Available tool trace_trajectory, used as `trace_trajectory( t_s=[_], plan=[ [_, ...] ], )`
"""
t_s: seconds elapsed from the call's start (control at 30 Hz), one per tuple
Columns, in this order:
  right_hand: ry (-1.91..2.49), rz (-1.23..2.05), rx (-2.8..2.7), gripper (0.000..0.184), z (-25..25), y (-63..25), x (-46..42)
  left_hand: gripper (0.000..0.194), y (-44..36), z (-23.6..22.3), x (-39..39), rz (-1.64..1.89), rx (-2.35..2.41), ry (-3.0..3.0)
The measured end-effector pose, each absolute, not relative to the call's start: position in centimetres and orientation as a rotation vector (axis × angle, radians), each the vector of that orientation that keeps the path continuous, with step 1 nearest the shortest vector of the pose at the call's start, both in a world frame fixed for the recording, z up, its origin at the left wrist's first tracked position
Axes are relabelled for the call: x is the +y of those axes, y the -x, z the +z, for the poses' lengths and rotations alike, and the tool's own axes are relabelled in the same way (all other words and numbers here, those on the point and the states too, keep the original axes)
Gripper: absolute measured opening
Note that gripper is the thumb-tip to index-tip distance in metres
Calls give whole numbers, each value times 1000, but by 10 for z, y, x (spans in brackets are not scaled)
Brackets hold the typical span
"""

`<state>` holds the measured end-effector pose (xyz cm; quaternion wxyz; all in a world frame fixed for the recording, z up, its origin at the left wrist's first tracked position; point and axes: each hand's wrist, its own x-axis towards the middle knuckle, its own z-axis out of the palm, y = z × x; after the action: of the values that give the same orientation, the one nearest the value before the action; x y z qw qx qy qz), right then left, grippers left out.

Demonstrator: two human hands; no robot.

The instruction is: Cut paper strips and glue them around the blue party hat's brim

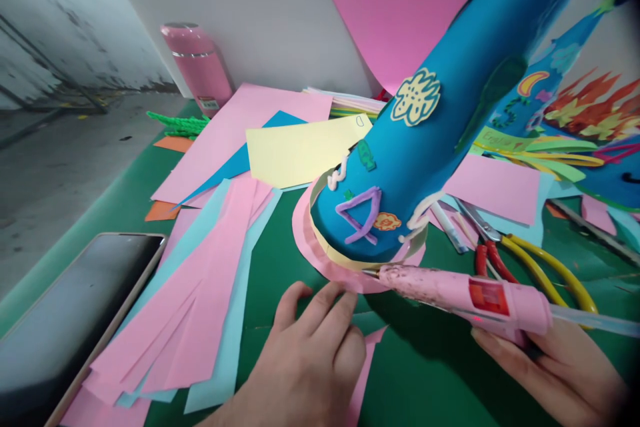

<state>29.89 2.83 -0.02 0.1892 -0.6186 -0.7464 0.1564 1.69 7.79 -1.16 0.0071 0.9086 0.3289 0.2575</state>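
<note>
A tall blue paper cone hat (400,167) leans to the right, decorated with a yellow cloud, a green fish shape and purple pipe-cleaner lines. Round its lower end runs a cream paper band, with a pink paper brim (305,233) on the outside. My left hand (315,347) has its fingers curled and their tips pressed on the near edge of the brim. In my right hand (555,360) is a pink hot glue gun (440,287), gripped from below. Its nozzle meets the seam between band and brim; a clear glue stick (595,320) sticks out behind.
Pink and light-blue paper strips (200,307) lie at left beside a phone (85,320). A pink bottle (197,67) stands at the back. Right of the cone are yellow-handled scissors (540,260), red-handled pliers or scissors (493,260) and another decorated blue cone (545,80).
</note>
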Motion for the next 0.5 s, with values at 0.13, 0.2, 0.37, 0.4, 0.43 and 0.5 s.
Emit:
trace_trajectory(
  t_s=[0.13, 0.2, 0.37, 0.4, 0.43, 0.5],
  plan=[
    [1720, 414, -1954, 31, -10, -301, 28, 32, -18, -15, 77, 787, 1089, -2877],
    [1711, 420, -1900, 32, -14, -300, 29, 30, -19, -19, 78, 855, 1107, -2894],
    [1703, 413, -1879, 31, -19, -296, 30, 26, -20, -27, 79, 961, 1125, -2935],
    [1703, 401, -1878, 31, -19, -295, 30, 26, -20, -28, 79, 957, 1123, -2941],
    [1703, 384, -1876, 30, -19, -295, 29, 26, -21, -28, 79, 953, 1123, -2942],
    [1710, 346, -1869, 26, -16, -295, 29, 28, -21, -27, 79, 998, 1126, -2929]
  ],
)
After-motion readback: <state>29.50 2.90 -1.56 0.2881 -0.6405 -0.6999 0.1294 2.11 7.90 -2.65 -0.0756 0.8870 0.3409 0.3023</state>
